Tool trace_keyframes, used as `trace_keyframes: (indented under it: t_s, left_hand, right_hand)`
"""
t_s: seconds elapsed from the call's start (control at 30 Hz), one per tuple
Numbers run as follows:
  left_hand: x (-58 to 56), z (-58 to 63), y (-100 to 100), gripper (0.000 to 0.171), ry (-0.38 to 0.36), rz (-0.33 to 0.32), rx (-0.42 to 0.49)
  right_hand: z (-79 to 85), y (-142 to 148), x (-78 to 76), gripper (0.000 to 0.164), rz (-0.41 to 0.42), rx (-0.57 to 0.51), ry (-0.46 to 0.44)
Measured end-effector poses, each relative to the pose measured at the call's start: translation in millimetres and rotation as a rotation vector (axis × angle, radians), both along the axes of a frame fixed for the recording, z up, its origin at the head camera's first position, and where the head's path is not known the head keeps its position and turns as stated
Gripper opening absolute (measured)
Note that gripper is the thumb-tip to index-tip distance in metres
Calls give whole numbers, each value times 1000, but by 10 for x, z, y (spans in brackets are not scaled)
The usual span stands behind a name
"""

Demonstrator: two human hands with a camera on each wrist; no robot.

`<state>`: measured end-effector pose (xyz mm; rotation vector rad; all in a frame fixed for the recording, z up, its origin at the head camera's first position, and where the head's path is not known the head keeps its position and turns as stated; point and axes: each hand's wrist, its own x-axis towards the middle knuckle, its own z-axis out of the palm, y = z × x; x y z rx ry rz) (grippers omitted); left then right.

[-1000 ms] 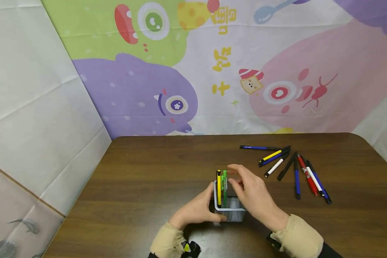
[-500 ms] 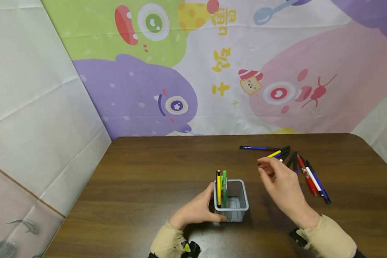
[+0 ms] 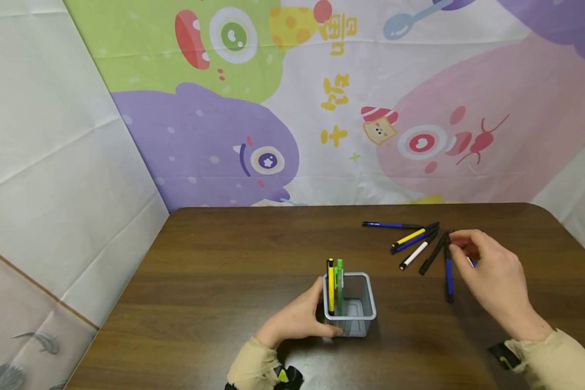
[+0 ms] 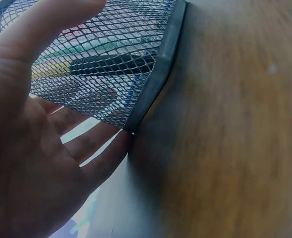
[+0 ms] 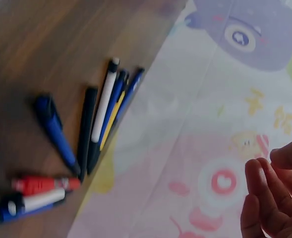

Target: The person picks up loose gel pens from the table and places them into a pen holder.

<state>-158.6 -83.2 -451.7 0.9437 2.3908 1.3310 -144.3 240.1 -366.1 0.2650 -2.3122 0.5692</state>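
Observation:
A grey mesh pen holder stands upright on the table with a yellow-and-black pen and a green pen leaning in its left side. My left hand grips it from the left, thumb in front and fingers behind; the mesh fills the left wrist view. To the right, my right hand hovers over the loose pens, fingers loosely bent and nothing between them. It covers most of the red pen and its neighbours in the head view. Just left of its fingertips lies a blue pen.
Left of the right hand lie a black pen, a white pen, a yellow pen and some blue ones. One blue pen lies farthest back. A cartoon-printed cloth hangs behind the brown table.
My right hand has moved from beside the pen holder to the right, over the loose pens. The left hand and the pen holder have stayed in place.

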Motion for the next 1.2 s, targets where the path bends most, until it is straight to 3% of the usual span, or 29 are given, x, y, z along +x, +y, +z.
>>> trace_keyframes:
  t_s: [0.2, 0.7, 0.87, 1.2]
  left_hand:
    - [-2, 8, -3, 81, -10, 0, -8]
    - [1, -1, -10, 82, 12, 1, -9]
    - [8, 2, -12, 82, 16, 6, -15]
    - [4, -17, -7, 84, -3, -7, 19]
  right_hand:
    - [24, 263, 1, 17, -43, -10, -67]
    - [-248, 609, 8, 24, -120, 48, -375]
    - [-324, 695, 28, 36, -105, 84, -540]
    - [-474, 803, 46, 44, -93, 96, -697]
